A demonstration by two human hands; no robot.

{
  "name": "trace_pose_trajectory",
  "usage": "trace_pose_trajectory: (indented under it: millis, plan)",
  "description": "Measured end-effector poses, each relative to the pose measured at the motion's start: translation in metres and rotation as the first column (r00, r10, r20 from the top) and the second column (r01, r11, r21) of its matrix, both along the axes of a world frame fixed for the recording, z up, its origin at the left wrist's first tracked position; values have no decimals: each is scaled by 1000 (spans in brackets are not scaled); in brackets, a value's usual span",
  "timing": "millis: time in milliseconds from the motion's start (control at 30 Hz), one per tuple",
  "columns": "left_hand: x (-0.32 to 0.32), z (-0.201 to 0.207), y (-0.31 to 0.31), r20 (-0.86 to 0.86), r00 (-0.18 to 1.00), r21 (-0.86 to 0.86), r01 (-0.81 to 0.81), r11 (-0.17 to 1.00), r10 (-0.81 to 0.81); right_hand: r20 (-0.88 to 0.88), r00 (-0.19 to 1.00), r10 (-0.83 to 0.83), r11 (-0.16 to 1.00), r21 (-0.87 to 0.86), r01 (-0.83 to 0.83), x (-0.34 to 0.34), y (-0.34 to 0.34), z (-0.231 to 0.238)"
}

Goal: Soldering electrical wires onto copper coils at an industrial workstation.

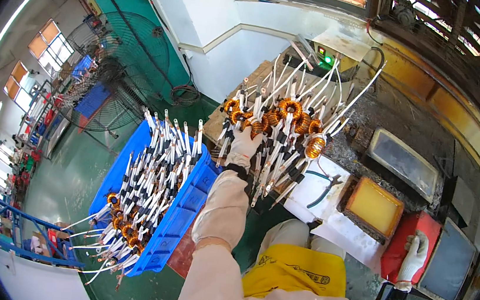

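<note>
My left hand (244, 148), in a white glove, reaches into a heap of copper-wound toroidal coils (289, 109) on the bench. Its fingers close round one toroidal coil (256, 128) at the heap's near left side; the fingertips are partly hidden among the windings. White sleeved leads (275, 154) with black bands spread from the coils toward me and up toward the wall. My right hand (414, 257), also gloved, is at the right by a red sheet or cover (413, 241). Its fingers point up, slightly bent and apart, with nothing visible in them.
A blue crate (186, 203) full of similar coils stands left of my arm. Teal-handled pliers (324, 192) lie on white paper. Beyond are a square pan of yellow material (374, 207), a grey-topped framed pan (402, 164) and another grey panel (447, 262). A large fan (110, 70) stands far left.
</note>
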State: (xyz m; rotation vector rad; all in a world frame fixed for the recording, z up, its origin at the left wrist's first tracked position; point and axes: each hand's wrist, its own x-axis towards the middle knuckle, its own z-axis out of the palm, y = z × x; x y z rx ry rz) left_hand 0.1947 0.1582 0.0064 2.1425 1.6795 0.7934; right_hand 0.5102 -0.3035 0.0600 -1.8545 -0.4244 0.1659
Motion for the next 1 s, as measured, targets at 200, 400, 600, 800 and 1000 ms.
trace_pose_trajectory:
  millis: [200,400,600,800,1000]
  plan:
    - [13,-6,-2,-37,994,-58,-102,993,100,37,999,12,999,-31,-11,4,-4,-5]
    - [4,-5,6,-3,992,-172,-125,977,127,39,999,6,1000,-17,-5,3,-1,-5]
    - [10,2,-2,-184,966,-128,-205,970,180,34,999,3,1000,-11,-3,2,-1,-4]
    - [7,7,-10,-88,977,-97,-205,974,196,43,999,13,1000,-14,-13,4,-3,-7]
    - [-7,10,-17,78,992,-68,-93,993,98,14,1000,10,1000,6,-10,4,-4,-5]
